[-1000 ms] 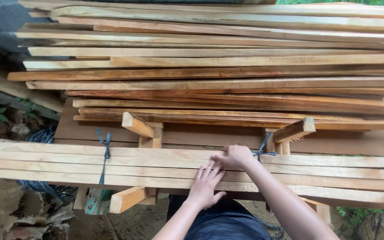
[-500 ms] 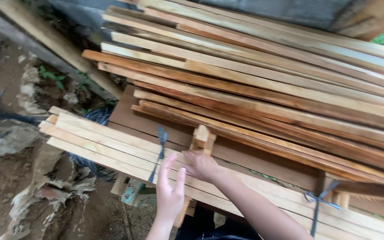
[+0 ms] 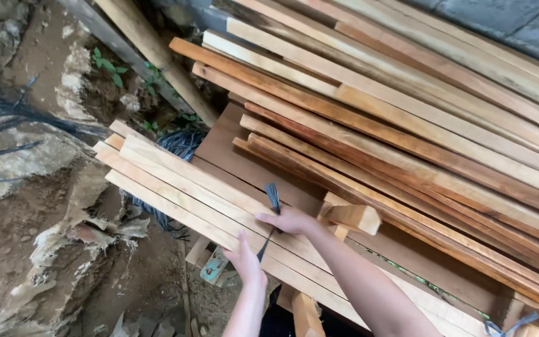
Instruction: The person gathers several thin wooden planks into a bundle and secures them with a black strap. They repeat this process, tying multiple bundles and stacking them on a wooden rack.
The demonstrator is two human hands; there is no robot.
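Here, both hands rest on a bundle of pale wooden slats (image 3: 182, 187) that lies flat across a timber support frame (image 3: 350, 218), running from upper left toward lower right.

Right hand (image 3: 289, 219): laid on top of the bundle at the dark strap (image 3: 273, 196) that binds the slats. Fingers extended toward the left and pressed flat on the wood, not closed around anything; the strap passes just beside and under the fingertips. Whether the thumb pinches the strap cannot be told.

Left hand (image 3: 244, 259): on the near edge of the same bundle, just below and left of the right hand. Fingers straight and together, palm against the slat edge, nothing grasped. The lower end of the strap runs between the two hands.

Surroundings: behind the bundle, a large stack of longer planks (image 3: 407, 125), mixed pale and reddish-brown, lies at the same slant. A short block end of the frame sticks up just right of the right hand. A second dark tie (image 3: 509, 326) shows at the lower right edge. Left of the bundle is bare earth with rock (image 3: 26, 162), torn sacking (image 3: 88, 231) and a tangle of dark cord (image 3: 179, 142) under the slat ends. A small teal object (image 3: 213, 269) lies on the ground below the left hand; its kind cannot be told.
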